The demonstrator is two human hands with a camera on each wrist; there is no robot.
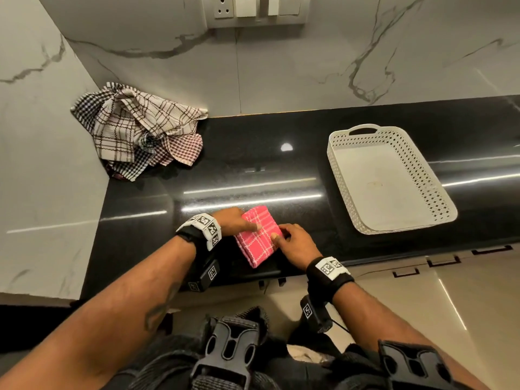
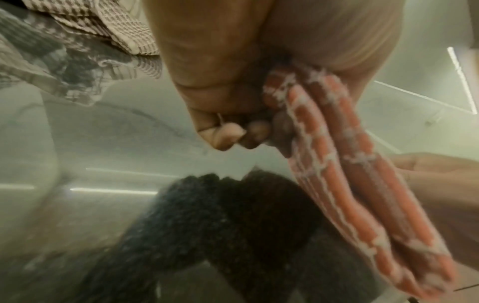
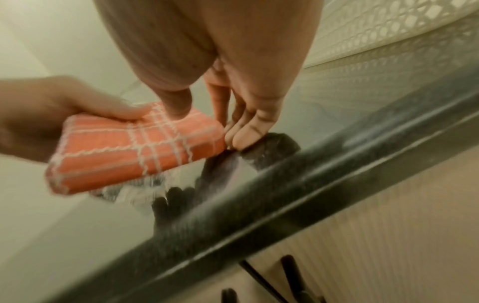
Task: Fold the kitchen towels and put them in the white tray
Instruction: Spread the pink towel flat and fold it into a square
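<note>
A folded pink checked towel sits between both hands near the front edge of the black counter, slightly raised in the right wrist view. My left hand pinches its left side, thumb on top and fingers curled beneath. On the towel's right side, my right hand holds it with the thumb on top and the fingertips at its edge. The white perforated tray stands empty to the right.
A heap of unfolded checked towels lies in the back left corner against the marble wall. A socket panel is on the back wall. The counter's front lip runs just below my hands.
</note>
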